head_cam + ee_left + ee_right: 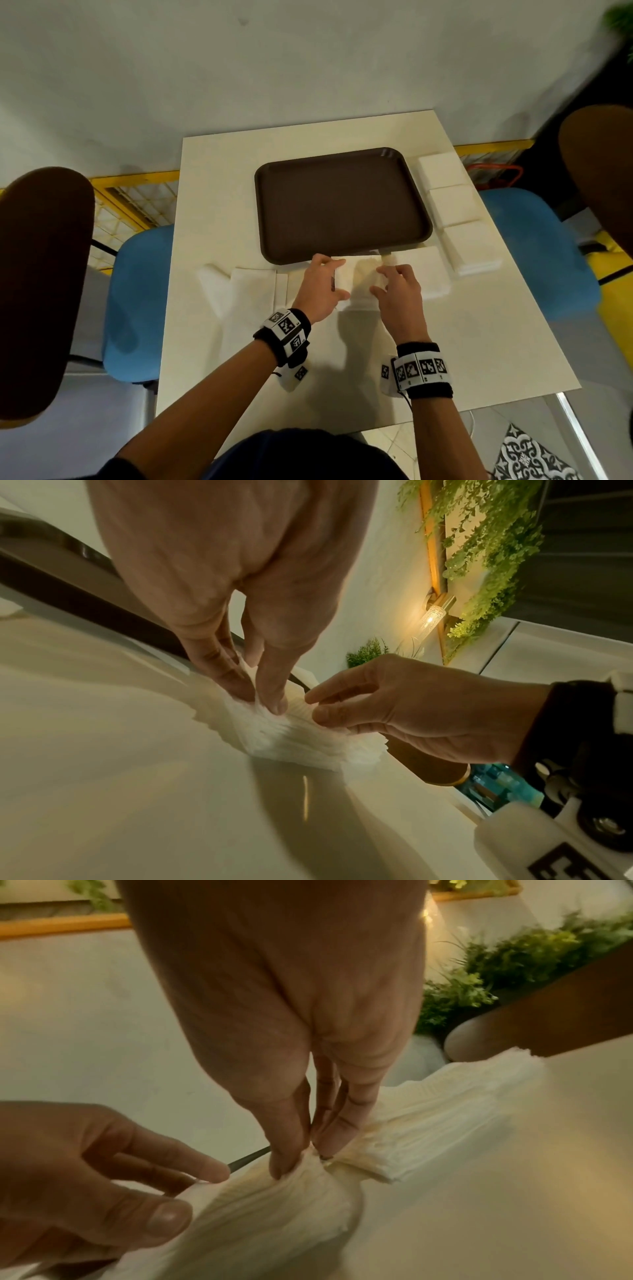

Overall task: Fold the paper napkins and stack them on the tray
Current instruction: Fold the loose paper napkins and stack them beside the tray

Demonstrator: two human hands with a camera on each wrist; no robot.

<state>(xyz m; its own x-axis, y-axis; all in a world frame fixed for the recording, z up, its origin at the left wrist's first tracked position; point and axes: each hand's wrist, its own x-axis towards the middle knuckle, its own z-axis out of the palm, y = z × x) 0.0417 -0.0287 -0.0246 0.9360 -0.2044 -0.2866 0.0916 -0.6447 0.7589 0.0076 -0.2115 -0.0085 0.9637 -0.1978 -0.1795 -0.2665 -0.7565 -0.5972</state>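
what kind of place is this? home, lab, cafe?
Probably a cafe or canteen: a brown serving tray on a small white table, blue chairs at either side, stacked paper napkins beside the tray.

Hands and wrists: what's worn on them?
Both hands, left hand and right hand, are bare. Each wrist carries a black band with white square-code marker tiles, a white block beneath, and a thin cable. Forearms bare.

Dark brown tray point(342, 205), white napkins point(442, 171), cream table point(219, 171), blue chairs point(137, 301).
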